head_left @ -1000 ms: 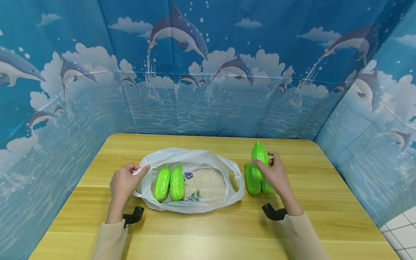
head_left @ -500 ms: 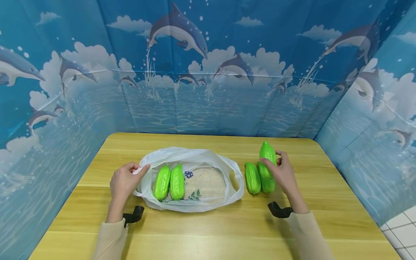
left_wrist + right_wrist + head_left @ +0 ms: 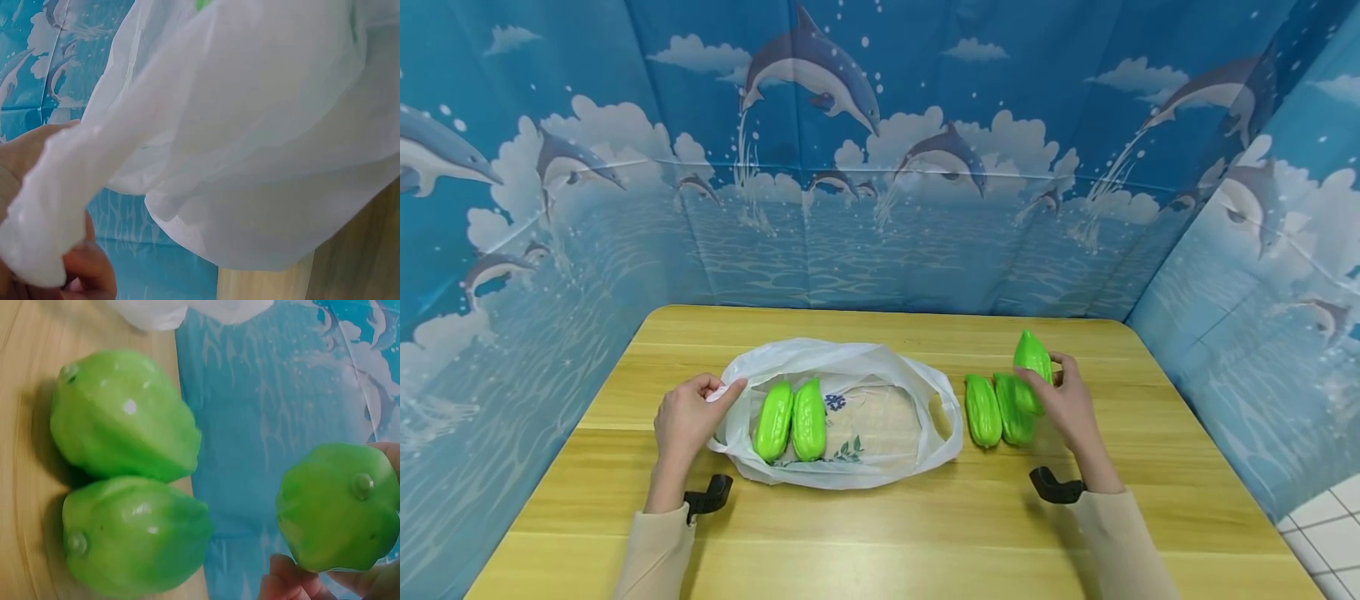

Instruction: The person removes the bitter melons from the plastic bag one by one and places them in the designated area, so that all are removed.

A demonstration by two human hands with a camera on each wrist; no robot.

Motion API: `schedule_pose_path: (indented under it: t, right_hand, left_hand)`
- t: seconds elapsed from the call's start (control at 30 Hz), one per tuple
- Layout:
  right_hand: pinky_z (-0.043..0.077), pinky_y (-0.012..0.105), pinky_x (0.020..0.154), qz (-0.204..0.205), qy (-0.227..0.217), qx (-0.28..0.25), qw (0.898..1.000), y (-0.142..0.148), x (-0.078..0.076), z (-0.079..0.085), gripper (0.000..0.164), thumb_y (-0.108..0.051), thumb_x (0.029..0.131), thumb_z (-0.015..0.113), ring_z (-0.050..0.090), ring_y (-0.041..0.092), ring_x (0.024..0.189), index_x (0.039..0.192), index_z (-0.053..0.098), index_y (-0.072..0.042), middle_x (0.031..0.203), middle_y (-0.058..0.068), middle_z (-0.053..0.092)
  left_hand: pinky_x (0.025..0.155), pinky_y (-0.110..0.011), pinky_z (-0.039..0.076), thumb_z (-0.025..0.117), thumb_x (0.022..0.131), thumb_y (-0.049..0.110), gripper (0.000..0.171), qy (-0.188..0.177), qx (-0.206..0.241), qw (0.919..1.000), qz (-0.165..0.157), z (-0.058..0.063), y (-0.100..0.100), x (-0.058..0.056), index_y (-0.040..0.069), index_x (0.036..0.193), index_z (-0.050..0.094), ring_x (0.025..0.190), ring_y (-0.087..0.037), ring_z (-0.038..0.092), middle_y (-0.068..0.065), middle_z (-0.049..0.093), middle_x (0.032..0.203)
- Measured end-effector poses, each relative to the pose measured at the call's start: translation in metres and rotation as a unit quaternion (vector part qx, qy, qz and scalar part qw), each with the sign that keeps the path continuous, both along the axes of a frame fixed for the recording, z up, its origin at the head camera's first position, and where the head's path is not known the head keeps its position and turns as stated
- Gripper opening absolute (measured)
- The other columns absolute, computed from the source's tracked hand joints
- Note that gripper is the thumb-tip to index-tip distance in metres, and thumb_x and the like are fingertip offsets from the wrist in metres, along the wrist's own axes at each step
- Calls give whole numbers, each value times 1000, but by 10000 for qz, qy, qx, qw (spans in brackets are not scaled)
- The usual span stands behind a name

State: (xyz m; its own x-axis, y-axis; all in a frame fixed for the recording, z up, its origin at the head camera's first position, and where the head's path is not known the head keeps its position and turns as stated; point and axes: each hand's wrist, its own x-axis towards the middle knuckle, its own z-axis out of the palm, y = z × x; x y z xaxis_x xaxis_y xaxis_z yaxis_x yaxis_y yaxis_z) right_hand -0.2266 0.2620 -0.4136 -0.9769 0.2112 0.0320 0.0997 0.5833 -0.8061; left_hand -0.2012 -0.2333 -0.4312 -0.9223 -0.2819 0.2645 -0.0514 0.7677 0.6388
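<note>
My left hand (image 3: 683, 418) pinches the left handle of a white plastic bag (image 3: 842, 477), whose mouth lies wide open on the table. Twisted plastic (image 3: 69, 175) runs through the fingers in the left wrist view. Inside the bag, one ridged green gourd (image 3: 773, 423) lies beside another green gourd (image 3: 809, 422), both on the left side. To the bag's right, my right hand (image 3: 1066, 404) grips a third green gourd (image 3: 1032, 360) by its sides, its rounded stem end facing the right wrist camera. Two more gourds, a left one (image 3: 982, 412) and a right one (image 3: 1011, 410), lie side by side on the table.
The wooden table (image 3: 880, 542) has its back edge against a blue dolphin-print curtain (image 3: 880, 250), which also hangs along both sides. A patterned beige panel (image 3: 880, 425) shows in the bag. White floor tiles (image 3: 1326, 525) appear at the lower right.
My right hand has shifted rightward with its gourd, from above the two table gourds to the right one's right side. The left hand and bag have stayed put.
</note>
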Motion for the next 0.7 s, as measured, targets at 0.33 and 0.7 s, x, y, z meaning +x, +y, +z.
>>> schedule_pose_path:
  t: [0.33, 0.7]
  right_hand:
    - [39, 38, 59, -187, -173, 112, 9996, 13, -4, -10, 84, -58, 88, 56, 46, 27, 75, 146, 26, -4, 96, 17, 47]
    - [41, 38, 62, -110, -294, 249, 9992, 23, -1, -17, 86, -58, 88, 55, 50, 30, 85, 148, 24, -4, 108, 23, 51]
  left_hand:
    - [49, -33, 31, 64, 81, 59, 47, 10, -9, 10000, -2, 0, 0, 0, 12, 77, 63, 53, -20, 45, -1, 49, 58]
    - [49, -33, 32, 63, 80, 62, 49, -70, 2, 10000, 67, 0, -1, -1, 14, 76, 63, 56, -20, 47, 0, 50, 60]
